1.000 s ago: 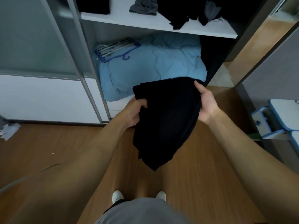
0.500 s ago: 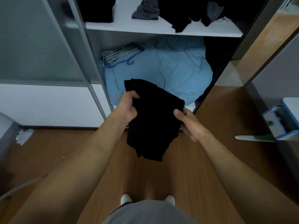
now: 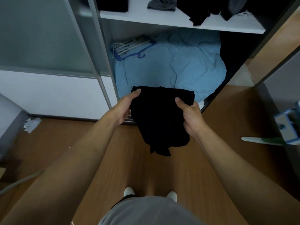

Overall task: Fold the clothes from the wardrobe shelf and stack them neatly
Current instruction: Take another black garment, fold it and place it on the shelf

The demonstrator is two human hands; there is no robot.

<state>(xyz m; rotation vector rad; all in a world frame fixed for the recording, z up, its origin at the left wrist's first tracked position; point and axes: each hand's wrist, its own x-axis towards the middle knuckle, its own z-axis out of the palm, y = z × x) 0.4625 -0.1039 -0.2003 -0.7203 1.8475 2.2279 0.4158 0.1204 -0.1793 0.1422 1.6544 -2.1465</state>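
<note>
"Where's the black garment (image 3: 159, 117) got to?"

"It's in mid-air, in front of the wardrobe's lower compartment and above the wooden floor (image 3: 113, 151). It's doubled over. The top edge looks fairly square, but a ragged tail hangs off the bottom."

"And the hands?"

"Both are grasping it. The left hand (image 3: 125, 109) pinches the upper left corner, thumb on top and fingers underneath. The right hand (image 3: 190, 114) grips near the upper right corner the same way."

"So what makes this fold come out well?"

"I'd tuck that dangling tail up first, so no loose end pokes out. Then I'd pull the two top corners level and gently apart to take out the slack, and bring the lower half up to meet the top edge. With nothing flat beneath it the cloth will sag, so laying it on the white shelf (image 3: 162, 21) would help."

"What's up there?"

"Some bare board shows along the front edge, left of middle. A grey garment (image 3: 162, 4) sits crumpled mid-shelf, and dark clothes (image 3: 199, 15) spill toward the front edge on the right, unfolded. There's plenty left to do, I'd judge."
</note>
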